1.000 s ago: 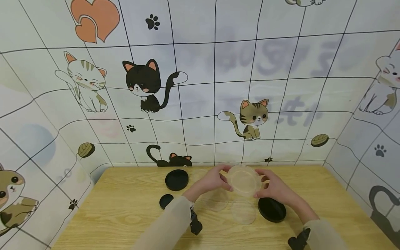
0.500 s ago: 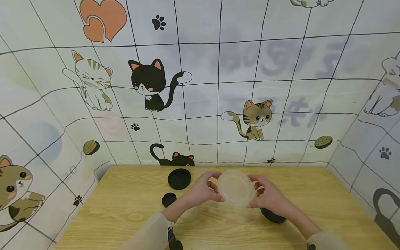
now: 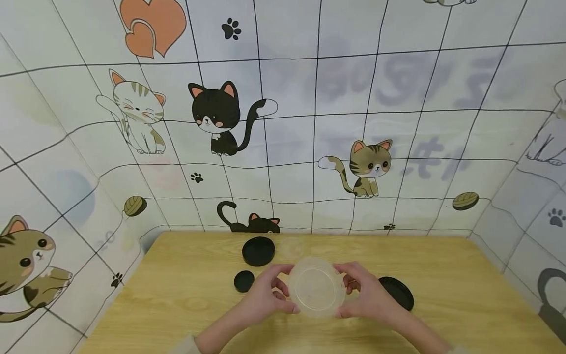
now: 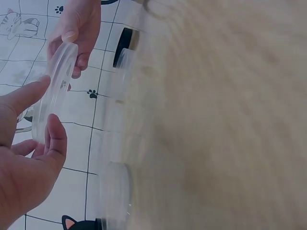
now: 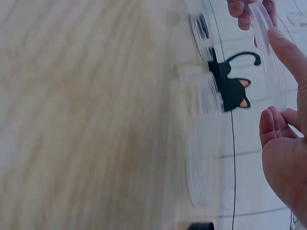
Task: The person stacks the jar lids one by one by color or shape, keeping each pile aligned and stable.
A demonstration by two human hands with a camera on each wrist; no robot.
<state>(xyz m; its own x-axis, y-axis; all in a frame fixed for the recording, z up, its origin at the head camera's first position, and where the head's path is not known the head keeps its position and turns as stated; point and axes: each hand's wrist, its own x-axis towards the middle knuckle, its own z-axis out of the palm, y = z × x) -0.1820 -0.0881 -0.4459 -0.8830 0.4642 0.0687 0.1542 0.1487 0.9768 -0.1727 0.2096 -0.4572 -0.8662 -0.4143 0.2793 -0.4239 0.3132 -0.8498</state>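
Note:
Between the two hands a round, translucent plastic lid [image 3: 317, 287] is held above the table, its flat face toward the head camera. The left hand [image 3: 265, 295] pinches its left edge with thumb and fingers, and the right hand [image 3: 364, 295] grips the right edge the same way. From the left wrist view the lid [image 4: 55, 91] appears nearly edge-on, with the left hand [image 4: 33, 158] at its near end. The right wrist view also shows the lid [image 5: 269, 57] raised off the table, the right hand [image 5: 288, 153] at its rim.
Two black round pieces, one large [image 3: 258, 251] and one small [image 3: 244, 281], lie left of the hands on the wooden table [image 3: 177, 295]. Another black disc [image 3: 398, 293] lies beside the right hand. Clear round containers [image 5: 204, 158] stand on the table. Cat-print cloth hangs behind.
Both hands have brought the translucent lid lower in the head view and nearer the person, also somewhat to the left. The grip on its two edges is kept.

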